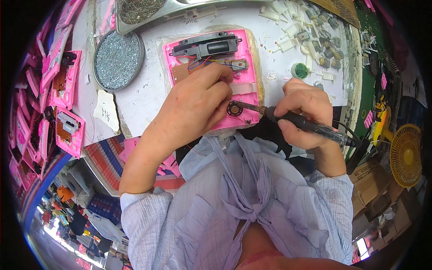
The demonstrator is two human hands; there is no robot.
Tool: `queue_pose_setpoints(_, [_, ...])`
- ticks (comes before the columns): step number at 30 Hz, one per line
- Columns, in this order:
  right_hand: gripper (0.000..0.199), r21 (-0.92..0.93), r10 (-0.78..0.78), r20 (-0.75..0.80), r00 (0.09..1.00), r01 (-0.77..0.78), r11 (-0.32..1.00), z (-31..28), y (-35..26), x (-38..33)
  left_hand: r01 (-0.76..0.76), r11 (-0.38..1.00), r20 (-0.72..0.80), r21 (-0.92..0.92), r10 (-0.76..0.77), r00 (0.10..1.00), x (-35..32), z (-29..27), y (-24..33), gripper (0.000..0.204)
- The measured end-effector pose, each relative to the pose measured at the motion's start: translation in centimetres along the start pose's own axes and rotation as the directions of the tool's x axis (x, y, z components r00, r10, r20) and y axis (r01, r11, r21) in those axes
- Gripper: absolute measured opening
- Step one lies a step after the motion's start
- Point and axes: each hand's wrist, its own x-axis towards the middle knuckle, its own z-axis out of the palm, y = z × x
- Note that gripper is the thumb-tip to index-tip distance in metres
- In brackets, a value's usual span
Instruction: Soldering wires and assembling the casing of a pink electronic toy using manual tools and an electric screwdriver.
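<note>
A pink plastic toy housing [243,100] lies on the table with its inside up. It carries a black slotted part [204,46], thin coloured wires, a small grey motor-like block [239,65] and a small round speaker [234,109]. My right hand [304,110] is closed around the black handle of a soldering iron [310,126], whose metal tip touches or nearly touches the speaker. Over the left part of the housing, my left hand [197,99] bends its fingers into a pinch beside the speaker. What they hold, if anything, is hidden.
A round dish of small screws [118,60] stands at left, beneath a metal tray [175,8]. White plastic parts and grey pieces [310,36] lie scattered at right, near a small green-topped container [299,70]. Pink housings [65,85] pile up far left. A yellow fan [406,155] stands right.
</note>
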Motion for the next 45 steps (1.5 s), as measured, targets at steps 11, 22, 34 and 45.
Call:
queue_pose_setpoints(11, [0.020,0.017,-0.007,-0.120,0.993,0.009,1.000,-1.2,-0.1,-0.8,0.008,1.000,0.012,-0.017,-0.008,1.000,0.1,-0.1,0.0,0.019])
queue_pose_setpoints(22, [0.021,0.016,0.009,-0.051,0.999,-0.008,1.000,-0.8,-0.4,-0.5,0.016,1.000,0.008,-0.003,-0.016,1.000,-0.1,0.1,0.2,0.020])
queue_pose_setpoints(34, [0.023,-0.004,0.026,-0.002,1.000,-0.027,1.000,-0.5,-0.5,-0.2,-0.016,1.000,0.004,0.019,0.016,1.000,-0.1,0.1,0.0,0.026])
queue_pose_setpoints(45, [0.022,-0.036,0.072,-0.016,0.997,-0.073,0.997,-0.4,-0.8,0.0,-0.039,0.997,0.020,0.070,0.038,0.999,-0.1,0.1,0.2,0.028])
